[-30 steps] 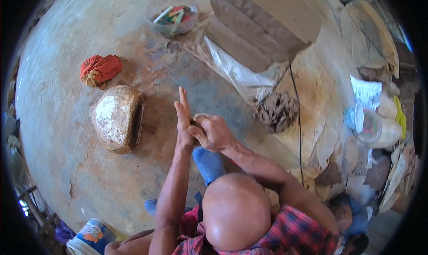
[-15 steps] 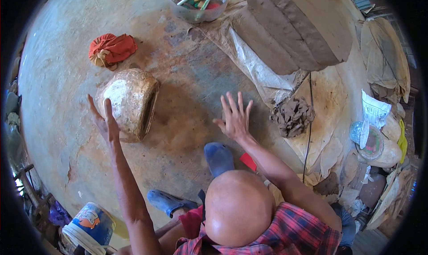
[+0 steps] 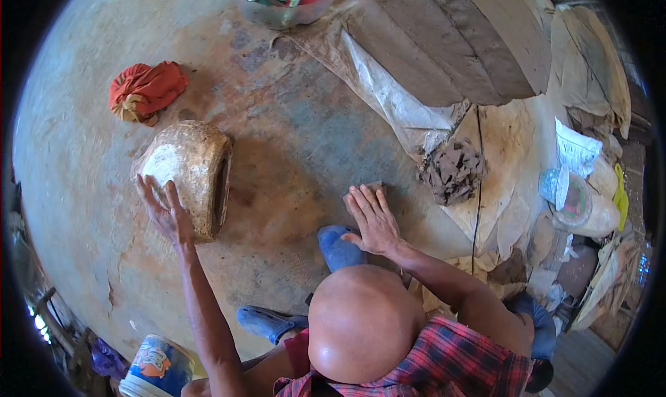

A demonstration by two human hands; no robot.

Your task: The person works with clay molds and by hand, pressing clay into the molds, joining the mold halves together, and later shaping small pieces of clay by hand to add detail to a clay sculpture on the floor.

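The left hand [image 3: 166, 213], fingers spread, is resting flat on the mould's [image 3: 189, 171] near edge, steadying it; right of the mould, the right hand [image 3: 374, 220] is pressing open-palmed on the floor [image 3: 291, 140], grasping nothing.

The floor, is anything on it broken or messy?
Yes. The floor is stained and has a crack at lower left. A pile of clay bits lies loose on the crumpled sheet. The pot lies on its side under the left hand. The right hand presses flat on the floor.
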